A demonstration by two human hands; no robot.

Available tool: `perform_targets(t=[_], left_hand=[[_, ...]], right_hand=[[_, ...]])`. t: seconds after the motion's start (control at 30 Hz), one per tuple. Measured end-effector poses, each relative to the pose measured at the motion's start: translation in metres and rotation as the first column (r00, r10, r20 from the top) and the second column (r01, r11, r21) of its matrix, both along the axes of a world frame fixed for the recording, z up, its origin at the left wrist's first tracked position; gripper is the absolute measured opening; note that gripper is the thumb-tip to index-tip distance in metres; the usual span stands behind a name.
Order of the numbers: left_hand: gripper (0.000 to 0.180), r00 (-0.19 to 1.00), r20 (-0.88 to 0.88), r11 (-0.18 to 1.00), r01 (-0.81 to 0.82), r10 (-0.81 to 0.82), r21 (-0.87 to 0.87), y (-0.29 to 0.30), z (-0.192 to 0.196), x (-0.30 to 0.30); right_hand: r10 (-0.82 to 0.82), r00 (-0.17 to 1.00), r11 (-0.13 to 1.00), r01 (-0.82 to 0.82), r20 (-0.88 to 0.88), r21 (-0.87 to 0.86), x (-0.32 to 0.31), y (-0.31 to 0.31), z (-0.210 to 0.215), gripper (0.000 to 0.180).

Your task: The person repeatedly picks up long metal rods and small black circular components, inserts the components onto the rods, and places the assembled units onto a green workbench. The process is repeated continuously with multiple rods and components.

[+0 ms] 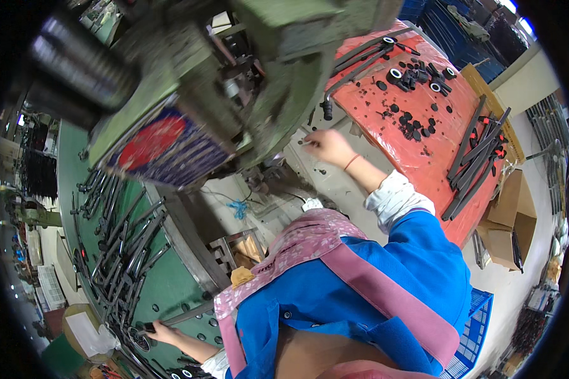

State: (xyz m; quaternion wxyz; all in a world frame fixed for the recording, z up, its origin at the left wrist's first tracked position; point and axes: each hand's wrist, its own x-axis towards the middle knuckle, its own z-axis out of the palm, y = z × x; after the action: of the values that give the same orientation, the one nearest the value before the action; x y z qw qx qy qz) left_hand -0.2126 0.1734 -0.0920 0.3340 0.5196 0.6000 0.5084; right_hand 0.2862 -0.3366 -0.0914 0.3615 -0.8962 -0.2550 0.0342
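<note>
My left hand [164, 333] is low at the left, over the green table. Its fingers are closed at the end of a dark flat bar [193, 312], beside a round dark container [139, 340] of small parts. My right hand [330, 148] is out ahead, between the green machine [291, 95] and the red-covered table. It is partly blurred, with thumb and fingers drawn together at a small pale tip that I cannot make out. A black-handled lever [327, 110] stands just beyond this hand.
Many dark bars and rods [123, 252] lie piled on the green table [164, 278]. Black discs, rings and more bars [477, 158] are spread over the red sheet [373, 107]. An open cardboard box [506, 218] and a blue plastic crate [477, 328] stand at the right.
</note>
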Motion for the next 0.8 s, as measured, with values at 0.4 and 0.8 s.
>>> perform_targets(t=[0.4,0.8], left_hand=[[0.049,0.974,-0.07,0.976,-0.219,0.217,-0.019,-0.08,-0.054,0.053],[0.073,0.969,0.165,0.975,0.158,-0.184,0.158,-0.2,-0.021,0.141]], right_hand=[[-0.151,0.853,0.609,0.479,0.5,-0.632,0.241,-0.26,-0.065,0.057],[-0.098,0.97,0.57,0.239,0.223,-0.786,0.322,-0.314,-0.061,0.048]])
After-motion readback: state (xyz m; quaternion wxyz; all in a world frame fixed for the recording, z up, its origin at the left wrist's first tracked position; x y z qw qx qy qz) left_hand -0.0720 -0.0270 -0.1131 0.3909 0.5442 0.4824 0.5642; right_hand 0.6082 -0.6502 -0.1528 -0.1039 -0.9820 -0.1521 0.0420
